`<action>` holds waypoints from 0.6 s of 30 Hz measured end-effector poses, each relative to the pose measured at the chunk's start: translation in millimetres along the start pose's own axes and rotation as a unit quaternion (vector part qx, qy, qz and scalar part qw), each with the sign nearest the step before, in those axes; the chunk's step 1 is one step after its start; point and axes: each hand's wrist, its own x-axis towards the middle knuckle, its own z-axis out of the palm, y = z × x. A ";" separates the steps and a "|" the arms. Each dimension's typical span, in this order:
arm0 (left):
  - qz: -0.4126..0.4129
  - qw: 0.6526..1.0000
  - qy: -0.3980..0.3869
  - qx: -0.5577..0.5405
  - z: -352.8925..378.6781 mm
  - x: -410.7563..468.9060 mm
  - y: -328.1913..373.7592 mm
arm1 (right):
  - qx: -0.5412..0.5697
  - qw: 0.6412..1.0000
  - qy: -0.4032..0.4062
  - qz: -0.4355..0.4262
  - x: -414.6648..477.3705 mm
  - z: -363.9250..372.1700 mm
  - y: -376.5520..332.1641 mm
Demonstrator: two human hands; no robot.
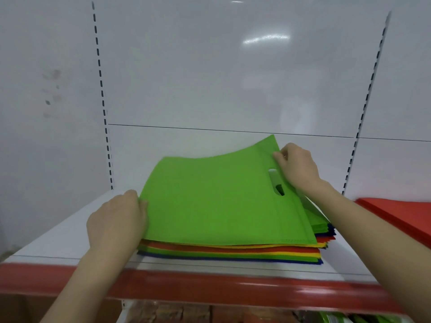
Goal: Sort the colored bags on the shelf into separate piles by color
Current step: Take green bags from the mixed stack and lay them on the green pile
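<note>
Uppermost on the mixed stack [233, 251] lies a green bag [210, 201], flat except at its far right corner, which is lifted off the layers beneath. Its cut-out handle slot [276, 183] sits near the right edge. The right hand [297, 166] pinches that raised edge just beside the slot, fingers closed on the fabric. The left hand [116, 222] grips the bag's left edge, thumb on top and fingers curled under, so both hands hold the same green bag. Below it the stack shows edges of yellow, red, green and dark blue bags, slightly fanned at the right side where more green layers peek out. The stack rests in the middle of a white shelf [58, 241] with a red front strip [210, 287]. At the far right of the shelf, well apart from the stack, lies a pile of red bags [401, 213], partly cut off by the frame edge. Behind everything stands a glossy white back panel [210, 66] with two slotted uprights. Under the shelf, something green shows at the lower right, too cropped to identify.
</note>
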 end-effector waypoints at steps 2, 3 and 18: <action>0.008 0.998 0.039 -0.056 -1.5 -6.6 0.0 | 0.046 0.999 0.019 0.017 -5.8 -10.0 3.9; 0.017 0.996 0.052 -0.076 -2.9 -9.9 2.5 | 0.059 0.998 0.031 0.022 -9.6 -16.4 7.4; 0.180 0.941 0.022 -0.284 -8.9 -83.4 165.9 | -0.005 0.978 0.179 0.107 -89.2 -171.5 159.8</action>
